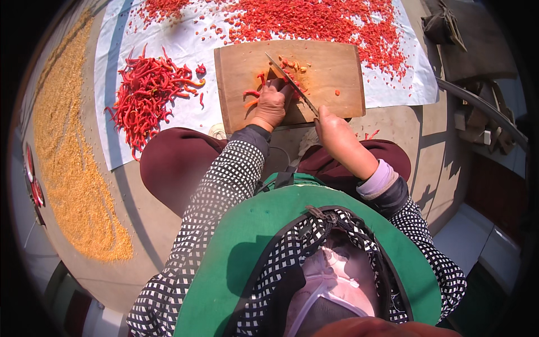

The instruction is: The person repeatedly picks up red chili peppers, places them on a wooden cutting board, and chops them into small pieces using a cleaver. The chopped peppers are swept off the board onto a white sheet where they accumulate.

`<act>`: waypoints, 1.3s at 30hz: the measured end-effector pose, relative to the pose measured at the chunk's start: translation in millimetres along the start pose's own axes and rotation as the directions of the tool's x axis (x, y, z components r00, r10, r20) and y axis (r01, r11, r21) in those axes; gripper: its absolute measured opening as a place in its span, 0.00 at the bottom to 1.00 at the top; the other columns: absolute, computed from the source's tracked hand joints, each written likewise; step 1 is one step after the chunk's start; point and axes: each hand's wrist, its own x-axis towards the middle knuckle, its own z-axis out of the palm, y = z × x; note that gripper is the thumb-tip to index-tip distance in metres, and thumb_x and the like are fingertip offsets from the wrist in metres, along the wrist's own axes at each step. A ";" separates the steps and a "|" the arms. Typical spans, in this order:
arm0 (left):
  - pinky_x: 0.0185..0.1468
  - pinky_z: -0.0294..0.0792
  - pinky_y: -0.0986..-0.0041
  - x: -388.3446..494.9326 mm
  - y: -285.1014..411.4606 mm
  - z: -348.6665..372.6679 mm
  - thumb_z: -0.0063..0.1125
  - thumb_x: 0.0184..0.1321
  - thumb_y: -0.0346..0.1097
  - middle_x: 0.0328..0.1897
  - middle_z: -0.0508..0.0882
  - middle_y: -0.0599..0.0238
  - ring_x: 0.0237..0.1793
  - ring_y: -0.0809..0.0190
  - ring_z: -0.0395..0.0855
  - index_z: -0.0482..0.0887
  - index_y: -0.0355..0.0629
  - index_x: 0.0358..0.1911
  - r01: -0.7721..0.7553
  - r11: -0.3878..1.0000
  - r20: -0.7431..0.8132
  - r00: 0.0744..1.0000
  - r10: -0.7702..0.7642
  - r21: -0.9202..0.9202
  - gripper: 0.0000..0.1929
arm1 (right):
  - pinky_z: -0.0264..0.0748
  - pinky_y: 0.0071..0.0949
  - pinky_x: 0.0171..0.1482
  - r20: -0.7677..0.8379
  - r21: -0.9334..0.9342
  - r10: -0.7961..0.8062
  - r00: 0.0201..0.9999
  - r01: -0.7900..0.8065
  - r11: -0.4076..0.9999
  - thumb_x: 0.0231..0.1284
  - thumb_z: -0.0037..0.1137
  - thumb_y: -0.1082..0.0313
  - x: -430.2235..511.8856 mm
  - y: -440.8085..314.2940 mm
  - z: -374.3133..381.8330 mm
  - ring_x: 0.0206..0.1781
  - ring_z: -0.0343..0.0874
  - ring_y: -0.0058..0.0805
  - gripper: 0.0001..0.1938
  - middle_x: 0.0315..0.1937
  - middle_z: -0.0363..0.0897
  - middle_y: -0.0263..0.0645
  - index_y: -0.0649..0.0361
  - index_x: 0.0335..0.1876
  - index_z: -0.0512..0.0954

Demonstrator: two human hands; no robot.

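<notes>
A wooden cutting board (337, 84) lies before me, above my knees. My left hand (270, 103) presses down on red chili peppers (252, 93) at the board's middle left, their ends sticking out past its fingers. My right hand (332, 124) grips the handle of a kitchen knife (290, 80), whose blade slants up and left beside my left fingers. Cut chili pieces (294, 64) and orange bits lie just beyond the blade. The part of the peppers beneath my left hand and the blade is hidden.
A white cloth (202, 120) runs under the board's far side. It carries a heap of whole red chilies (151, 88) at left and a wide spread of chopped chilies (303, 21) beyond. Yellow grain (80, 181) covers the ground farther left. A dark curved bar (480, 105) stands at right.
</notes>
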 end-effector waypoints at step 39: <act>0.57 0.62 0.56 8.7 10.0 -10.8 0.64 0.43 0.37 0.49 0.72 0.55 0.51 0.47 0.70 0.72 0.43 0.46 0.094 0.994 -0.065 0.994 -0.090 0.062 0.24 | 0.67 0.46 0.29 -0.177 0.289 0.130 0.976 -0.074 0.954 0.60 0.50 0.72 3.0 15.8 5.6 0.29 0.73 0.60 0.11 0.22 0.72 0.58 0.65 0.43 0.62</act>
